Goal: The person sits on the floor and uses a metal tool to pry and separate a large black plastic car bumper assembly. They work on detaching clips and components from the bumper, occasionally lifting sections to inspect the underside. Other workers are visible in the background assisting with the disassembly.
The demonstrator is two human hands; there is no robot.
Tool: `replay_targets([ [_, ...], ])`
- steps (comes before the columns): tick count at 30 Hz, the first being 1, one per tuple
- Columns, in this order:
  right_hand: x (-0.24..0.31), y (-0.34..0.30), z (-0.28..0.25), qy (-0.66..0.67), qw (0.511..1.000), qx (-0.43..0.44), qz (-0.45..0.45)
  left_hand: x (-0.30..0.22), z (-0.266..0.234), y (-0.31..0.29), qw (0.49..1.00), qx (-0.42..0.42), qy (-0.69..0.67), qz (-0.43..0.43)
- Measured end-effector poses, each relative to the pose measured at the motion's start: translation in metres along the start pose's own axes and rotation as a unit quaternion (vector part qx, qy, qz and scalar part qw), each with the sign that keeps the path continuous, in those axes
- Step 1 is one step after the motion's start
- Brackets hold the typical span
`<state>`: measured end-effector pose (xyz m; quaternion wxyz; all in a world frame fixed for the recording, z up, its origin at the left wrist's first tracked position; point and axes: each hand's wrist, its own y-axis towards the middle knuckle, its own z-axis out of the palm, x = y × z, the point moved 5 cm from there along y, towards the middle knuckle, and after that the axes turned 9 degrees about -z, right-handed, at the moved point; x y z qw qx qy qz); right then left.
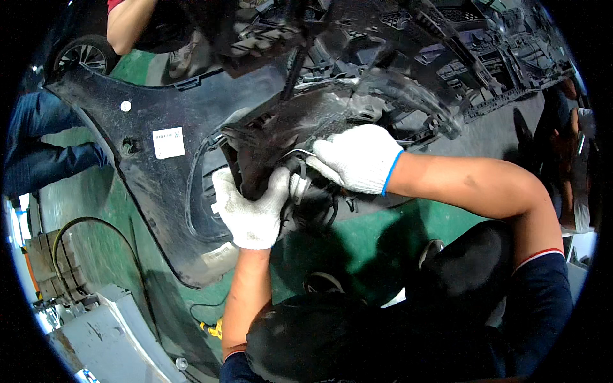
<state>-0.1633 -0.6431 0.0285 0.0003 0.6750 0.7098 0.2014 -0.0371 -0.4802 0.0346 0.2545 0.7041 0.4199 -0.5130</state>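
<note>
A large black car bumper (143,96) lies in front of me, dusty, with white labels on it. My left hand (252,214), in a white knitted glove, closes thumb and fingers around the edge of a dark plastic housing (255,153) at the middle of the bumper. To its right, my right hand (357,159), gloved in white with a blue cuff, is closed on a thin pale strip (297,151) that curves toward the housing. The strip's exact kind is unclear. Just below, between the hands, sits a pale round fitting (298,185) amid dark wiring. The right fingertips are partly hidden.
Another person's arm (128,25) shows at top left, and a jeans-clad leg (48,150) at left. Black plastic frames (472,64) lie beyond the bumper. A hose (96,220), a grey metal box (112,338) and a yellow-black tool (214,328) are on the lower left.
</note>
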Motion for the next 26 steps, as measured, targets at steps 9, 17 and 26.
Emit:
replay_targets([
  [9,0.000,-0.002,0.013,0.021,0.995,-0.060,0.074,0.006,-0.005,0.009,0.998,-0.061,-0.007,0.012],
  [17,0.009,0.007,0.005,-0.022,0.996,-0.072,0.038,0.007,-0.004,0.008,1.000,0.017,-0.007,0.021],
  [26,0.001,0.018,0.001,0.084,0.985,0.113,0.103,0.015,-0.001,0.003,0.998,0.031,-0.054,0.030],
])
